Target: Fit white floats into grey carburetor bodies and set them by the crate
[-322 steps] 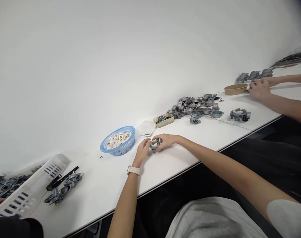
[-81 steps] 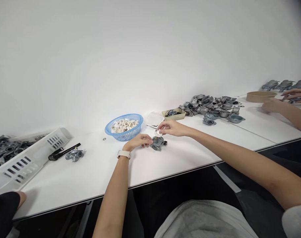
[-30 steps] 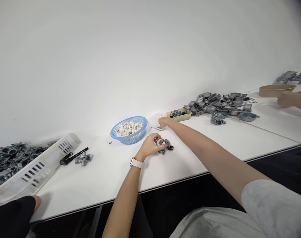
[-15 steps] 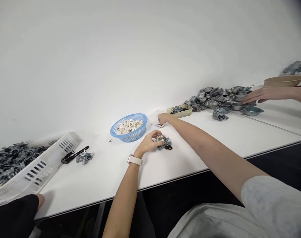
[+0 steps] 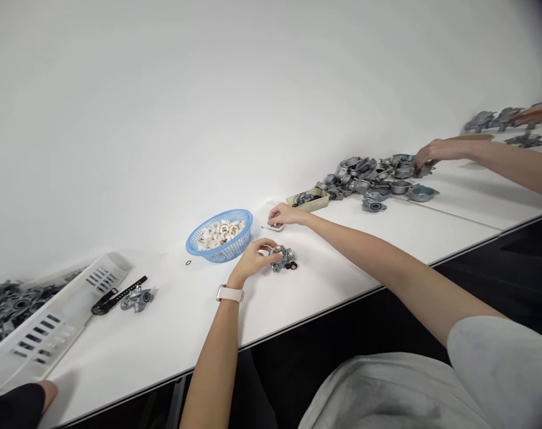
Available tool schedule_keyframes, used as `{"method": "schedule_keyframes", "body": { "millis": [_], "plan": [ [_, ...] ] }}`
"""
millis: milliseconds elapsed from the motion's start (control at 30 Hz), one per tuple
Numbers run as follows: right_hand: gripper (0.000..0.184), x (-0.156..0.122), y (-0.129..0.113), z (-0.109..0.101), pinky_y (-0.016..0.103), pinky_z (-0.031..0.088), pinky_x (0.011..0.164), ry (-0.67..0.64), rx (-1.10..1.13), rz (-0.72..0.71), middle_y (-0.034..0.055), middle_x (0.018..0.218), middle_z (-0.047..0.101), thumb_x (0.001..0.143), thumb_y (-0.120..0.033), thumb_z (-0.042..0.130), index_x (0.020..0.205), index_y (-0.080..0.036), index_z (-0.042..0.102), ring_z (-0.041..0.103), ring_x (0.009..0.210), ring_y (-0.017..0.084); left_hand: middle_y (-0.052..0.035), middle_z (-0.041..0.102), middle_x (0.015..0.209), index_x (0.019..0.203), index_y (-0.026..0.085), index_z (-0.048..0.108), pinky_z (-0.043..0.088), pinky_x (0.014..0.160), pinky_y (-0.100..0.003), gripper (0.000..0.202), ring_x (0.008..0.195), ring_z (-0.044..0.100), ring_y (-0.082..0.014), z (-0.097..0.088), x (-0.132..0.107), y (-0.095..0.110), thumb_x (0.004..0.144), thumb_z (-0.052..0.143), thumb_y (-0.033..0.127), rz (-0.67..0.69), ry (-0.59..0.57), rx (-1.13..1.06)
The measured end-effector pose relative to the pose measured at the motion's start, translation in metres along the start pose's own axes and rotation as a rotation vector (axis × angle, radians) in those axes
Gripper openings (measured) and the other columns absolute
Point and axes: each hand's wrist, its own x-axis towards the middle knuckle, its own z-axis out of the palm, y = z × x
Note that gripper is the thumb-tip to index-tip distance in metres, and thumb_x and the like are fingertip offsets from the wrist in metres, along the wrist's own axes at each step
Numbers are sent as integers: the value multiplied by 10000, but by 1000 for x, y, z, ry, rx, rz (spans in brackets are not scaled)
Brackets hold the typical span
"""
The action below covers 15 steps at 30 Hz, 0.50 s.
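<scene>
My left hand point(image 5: 253, 257), with a white watch on its wrist, curls its fingers round a small grey metal carburetor body point(image 5: 283, 259) resting on the white table point(image 5: 342, 262). My right hand point(image 5: 283, 214) reaches further back with its fingers pinched down into a small clear tray point(image 5: 274, 226); what it pinches is too small to see. A blue basket point(image 5: 220, 235) of white ring-shaped parts stands just left of both hands.
A beige box point(image 5: 307, 200) of small dark parts and a heap of grey metal castings point(image 5: 373, 176) lie to the right, where another person's hand point(image 5: 432, 152) reaches in. On the left are a white crate point(image 5: 52, 325), a black tool point(image 5: 117, 294) and another carburetor body point(image 5: 136, 298).
My right hand stays at the clear tray, fingers now pinched downward. My left hand keeps its hold on the carburetor body. The other person's hand has moved deeper into the metal heap.
</scene>
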Motion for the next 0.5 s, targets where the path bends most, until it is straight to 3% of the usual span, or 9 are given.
{"method": "schedule_keyframes", "body": {
  "millis": [100, 233, 500],
  "plan": [
    [319, -38, 4, -1, 209, 546, 679, -62, 252, -28, 121, 969, 755, 900, -408, 665, 1020, -118, 719, 702, 780, 146, -82, 701, 1129, 1027, 205, 709, 524, 781, -316, 360, 1035, 641, -243, 0, -1, 2, 750, 780, 423, 0, 9, -10],
    [369, -74, 4, 2, 210, 525, 592, -76, 668, 20, 123, 899, 746, 750, -436, 810, 904, -115, 711, 665, 693, 136, -75, 700, 1116, 1025, 208, 709, 511, 773, -323, 400, 1017, 643, -245, -1, -2, 4, 719, 800, 450, -12, 57, 74],
    [286, -83, -9, 34, 184, 422, 479, 57, 732, -13, 55, 736, 722, 699, -360, 810, 820, -113, 730, 579, 540, 88, -58, 703, 1092, 1024, 211, 714, 496, 751, -304, 380, 959, 645, -218, 0, -3, 6, 741, 782, 455, -32, 38, 114]
  ]
}}
